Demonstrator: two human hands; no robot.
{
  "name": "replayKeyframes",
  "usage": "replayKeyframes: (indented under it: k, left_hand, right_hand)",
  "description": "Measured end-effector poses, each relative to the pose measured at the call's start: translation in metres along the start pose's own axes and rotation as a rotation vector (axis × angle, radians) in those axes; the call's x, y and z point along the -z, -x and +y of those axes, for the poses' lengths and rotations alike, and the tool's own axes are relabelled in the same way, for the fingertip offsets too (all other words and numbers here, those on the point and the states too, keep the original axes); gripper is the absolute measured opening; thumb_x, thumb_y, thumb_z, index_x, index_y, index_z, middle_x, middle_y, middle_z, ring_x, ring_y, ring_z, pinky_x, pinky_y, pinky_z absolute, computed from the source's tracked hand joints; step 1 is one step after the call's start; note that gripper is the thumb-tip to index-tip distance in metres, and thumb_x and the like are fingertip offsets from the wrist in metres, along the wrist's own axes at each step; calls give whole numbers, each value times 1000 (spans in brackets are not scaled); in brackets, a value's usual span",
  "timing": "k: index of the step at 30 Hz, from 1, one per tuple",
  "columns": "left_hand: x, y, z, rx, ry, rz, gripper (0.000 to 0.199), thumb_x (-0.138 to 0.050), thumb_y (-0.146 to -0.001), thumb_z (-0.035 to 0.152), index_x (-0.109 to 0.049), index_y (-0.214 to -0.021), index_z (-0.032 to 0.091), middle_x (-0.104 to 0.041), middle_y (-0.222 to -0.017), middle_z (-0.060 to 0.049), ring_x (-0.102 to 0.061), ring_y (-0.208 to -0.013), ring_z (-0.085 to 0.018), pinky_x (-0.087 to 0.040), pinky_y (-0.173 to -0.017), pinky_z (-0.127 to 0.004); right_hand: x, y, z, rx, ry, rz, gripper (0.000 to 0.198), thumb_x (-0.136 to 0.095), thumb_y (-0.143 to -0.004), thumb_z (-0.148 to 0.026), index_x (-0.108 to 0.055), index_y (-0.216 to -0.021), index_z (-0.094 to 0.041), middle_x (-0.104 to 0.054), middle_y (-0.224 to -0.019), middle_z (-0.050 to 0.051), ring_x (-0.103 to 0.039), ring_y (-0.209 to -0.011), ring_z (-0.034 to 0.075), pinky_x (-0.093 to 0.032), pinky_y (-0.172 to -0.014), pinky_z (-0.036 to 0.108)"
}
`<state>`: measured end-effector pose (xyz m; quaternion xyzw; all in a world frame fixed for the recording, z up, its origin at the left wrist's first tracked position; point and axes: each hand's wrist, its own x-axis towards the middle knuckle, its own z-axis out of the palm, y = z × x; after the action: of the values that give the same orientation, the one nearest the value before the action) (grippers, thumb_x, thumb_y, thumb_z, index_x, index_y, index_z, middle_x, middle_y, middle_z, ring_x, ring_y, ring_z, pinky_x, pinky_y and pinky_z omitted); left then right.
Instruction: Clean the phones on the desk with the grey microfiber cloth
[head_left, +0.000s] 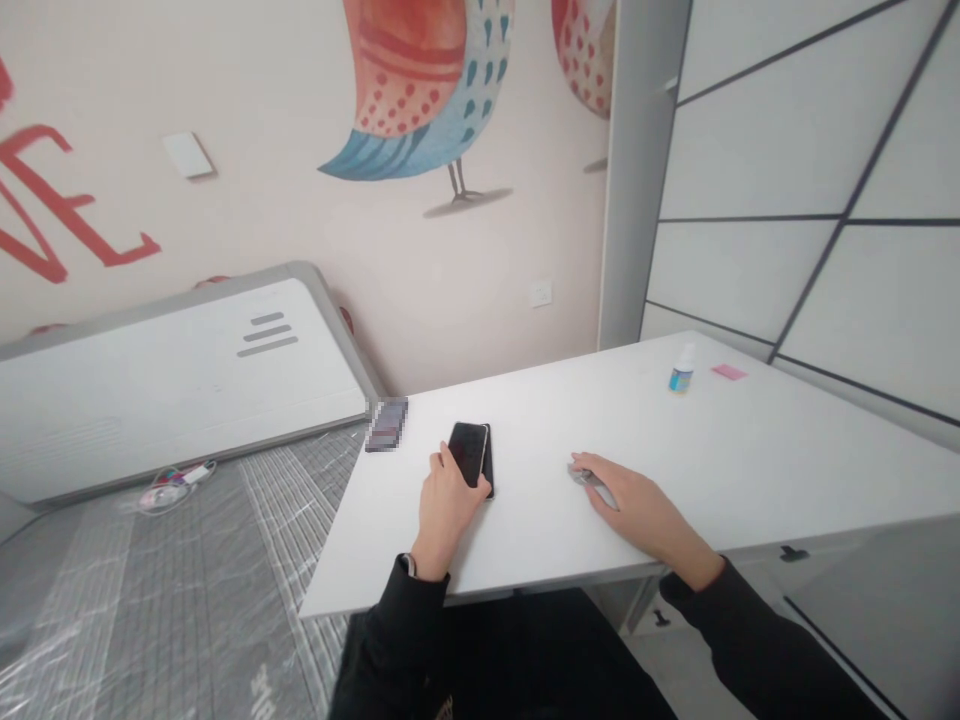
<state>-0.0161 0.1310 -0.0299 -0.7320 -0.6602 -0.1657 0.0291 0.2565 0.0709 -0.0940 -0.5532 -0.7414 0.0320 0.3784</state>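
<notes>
My left hand [448, 500] grips a black smartphone [468, 452] by its lower end, with the thumb on its right side and fingers on its left. The phone's dark screen faces up. Partly under it lies a flat black piece [490, 462], mostly hidden; whether it is a case or another phone I cannot tell. To the right, my right hand [630, 500] rests on the white table [540, 540]. Its fingers are closed on a small silvery-grey object [600, 488], too small and covered to name.
A pixelated dark item [387, 425] lies at the table's left edge. Toward the far right stand a small white-capped bottle with a blue label [681, 370] and a pink paper slip [729, 372]. A plastic-covered bed [172, 590] is on the left; panelled cabinet doors [750, 160] rise on the right.
</notes>
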Motion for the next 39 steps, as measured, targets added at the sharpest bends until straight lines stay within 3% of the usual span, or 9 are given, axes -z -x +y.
replayKeyframes:
  k: [5,9,13,21,24,28,32,36,39]
  left_hand:
    - [-9,7,7,28,-15,-32,82,-57,-91,41,-29,-151,-7,-62,-122,-29,-73,-96,-35,-56,-74,-37]
    - [-14,11,7,-8,9,-49,81,-54,-96,47,-26,-154,-3,-58,-135,-33,-70,-112,-37,-56,-87,-39]
    - [-19,11,13,-14,51,-70,92,-63,-90,51,-25,-154,-2,-32,-158,-38,-47,-142,-45,-52,-103,-46]
    - [4,16,25,-221,249,-46,79,-66,-92,40,-33,-153,3,-28,-165,-27,-26,-154,-39,-33,-123,-50]
    - [23,35,43,-467,525,-83,60,-66,-93,44,-49,-144,19,-56,-149,-14,-53,-139,-28,-43,-118,-45]
    - [35,48,60,-465,704,-111,32,-70,-90,36,-67,-118,20,-74,-116,-9,-71,-105,-26,-57,-96,-40]
    - [40,42,57,-304,940,-240,18,-57,-95,27,-74,-94,20,-77,-83,-3,-73,-77,-18,-57,-80,-30]
    - [44,41,57,-256,982,-338,32,-73,-83,32,-72,-113,21,-77,-103,-5,-70,-81,-18,-56,-77,-30]
    - [47,41,57,-291,957,-358,19,-69,-85,32,-73,-98,19,-75,-88,-3,-67,-76,-17,-53,-76,-29]
  right_hand:
    - [6,-5,-1,0,-110,-38,24,-50,-96,-26,-68,-110,-23,-72,-118,10,-70,-112,25,-56,-103,46]
    - [11,-11,-7,-232,-455,48,19,-64,-90,-38,-72,-97,-22,-70,-107,9,-70,-101,26,-57,-96,42]
    - [3,-14,-20,-354,-649,79,37,-73,-82,-56,-70,-91,-20,-74,-94,9,-72,-88,26,-61,-86,41]
    - [-1,-21,-34,-436,-859,49,56,-71,-74,-75,-68,-86,-21,-76,-85,8,-73,-83,27,-60,-81,41]
    - [5,-24,-40,-458,-899,25,55,-68,-76,-77,-63,-76,-22,-72,-75,6,-70,-73,24,-59,-73,38]
    - [11,-24,-56,-451,-910,3,55,-66,-80,-75,-57,-66,-22,-61,-63,0,-59,-62,18,-50,-62,32]
    - [21,-27,-69,-407,-915,23,56,-63,-84,-73,-53,-62,-22,-51,-61,-3,-50,-63,16,-43,-63,30]
    - [31,-33,-78,-333,-933,-31,53,-67,-82,-70,-62,-65,-21,-58,-70,1,-54,-72,19,-44,-70,32]
    - [36,-36,-80,-309,-950,-50,49,-68,-83,-68,-65,-70,-21,-59,-75,2,-54,-76,19,-44,-73,32]
